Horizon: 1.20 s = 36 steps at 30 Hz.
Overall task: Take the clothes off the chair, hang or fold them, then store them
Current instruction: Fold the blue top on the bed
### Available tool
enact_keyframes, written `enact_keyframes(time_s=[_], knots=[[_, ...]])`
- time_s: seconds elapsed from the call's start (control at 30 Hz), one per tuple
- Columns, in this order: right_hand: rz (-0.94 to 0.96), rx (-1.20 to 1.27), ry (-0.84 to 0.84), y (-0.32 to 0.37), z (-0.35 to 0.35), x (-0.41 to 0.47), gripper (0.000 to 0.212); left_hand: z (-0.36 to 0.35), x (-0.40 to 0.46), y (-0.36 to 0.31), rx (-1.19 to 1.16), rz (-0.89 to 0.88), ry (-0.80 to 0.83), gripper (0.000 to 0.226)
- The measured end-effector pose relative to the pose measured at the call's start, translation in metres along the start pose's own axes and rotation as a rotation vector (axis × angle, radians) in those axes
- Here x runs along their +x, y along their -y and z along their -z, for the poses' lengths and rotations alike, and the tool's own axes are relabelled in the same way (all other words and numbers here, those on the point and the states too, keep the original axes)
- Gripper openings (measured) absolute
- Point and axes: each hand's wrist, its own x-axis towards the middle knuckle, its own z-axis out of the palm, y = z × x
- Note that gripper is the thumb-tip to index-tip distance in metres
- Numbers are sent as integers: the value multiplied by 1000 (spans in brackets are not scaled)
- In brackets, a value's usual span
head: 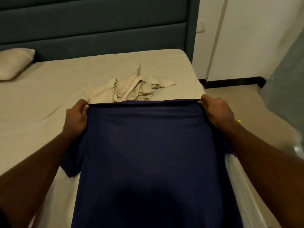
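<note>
Beige bed (pixel 49 99), navy shirt (pixel 148 153) edge pinched by left hand (pixel 76 116), right hand (pixel 217 111)

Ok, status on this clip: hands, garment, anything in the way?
Left hand and right hand each grip a corner of the navy shirt, stretched above the bed. Crumpled beige garment lies just beyond the shirt's edge.

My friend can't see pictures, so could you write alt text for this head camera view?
Two bare hands, the left hand and right hand, each grip a top corner of a navy blue shirt, holding it stretched over a bed. A crumpled beige garment lies on the beige sheet beyond, with a pillow at far left.
</note>
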Motion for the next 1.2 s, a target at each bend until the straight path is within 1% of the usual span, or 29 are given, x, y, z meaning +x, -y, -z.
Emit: enact_keyframes(time_s=[0.1, 0.13, 0.2, 0.27, 0.37, 0.5, 0.57, 0.63, 0.7, 0.73, 0.77, 0.8, 0.83, 0.87, 0.9, 0.97, 1.03, 1.13, 1.2], knots=[[-58, -35, 83, -9, -31, 11, 41, -26, 15, 11, 45, 13, 37, 18], [-64, -51, 82, -13, -39, 12, 42, -36, 14, 16, 78, 21, 54, 19], [-64, -107, 66, -17, -48, 14, 44, -61, 5, 26, 210, 57, 103, 21], [-69, -125, 83, -22, -51, 20, 48, -78, -2, 30, 353, 97, 84, 26], [-122, -14, 150, -28, -42, 32, 53, -80, -1, 32, 390, 115, 97, 25], [-228, 249, 174, -32, -24, 21, 50, -69, 6, 31, 403, 84, 240, 23], [-218, 234, 172, -34, -14, 5, 55, -62, 0, 22, 380, 68, 273, 24], [-249, 180, 203, -45, -6, -11, 63, -53, -11, 15, 372, 55, 233, 30], [-323, 176, 281, -56, 3, -29, 65, -41, -32, 8, 464, -2, 129, 37], [-361, 145, 265, -60, 9, -39, 61, -35, -47, 4, 485, -44, 70, 40], [-399, 84, 187, -62, 14, -47, 53, -29, -63, -1, 480, -73, 20, 42], [-430, 35, 58, -59, 19, -55, 41, -23, -79, -7, 456, -87, -13, 43], [-461, 32, -74, -52, 23, -69, 31, -16, -100, -13, 429, -93, -36, 42], [-482, 76, -168, -42, 27, -82, 25, -11, -120, -18, 408, -95, -51, 40], [-493, 140, -213, -28, 29, -102, 21, -5, -143, -22, 386, -91, -54, 38], [-463, 238, -221, -4, 21, -152, 18, 2, -188, -28, 339, -58, -59, 33], [-459, 279, -203, 21, 11, -219, 19, 11, -233, -29, 301, 34, -56, 33], [-439, 159, -189, 54, 7, -314, 30, 27, -294, -27, 282, 180, -5, 38], [-425, 112, -141, 64, 13, -352, 42, 39, -323, -30, 260, 290, 11, 44]])
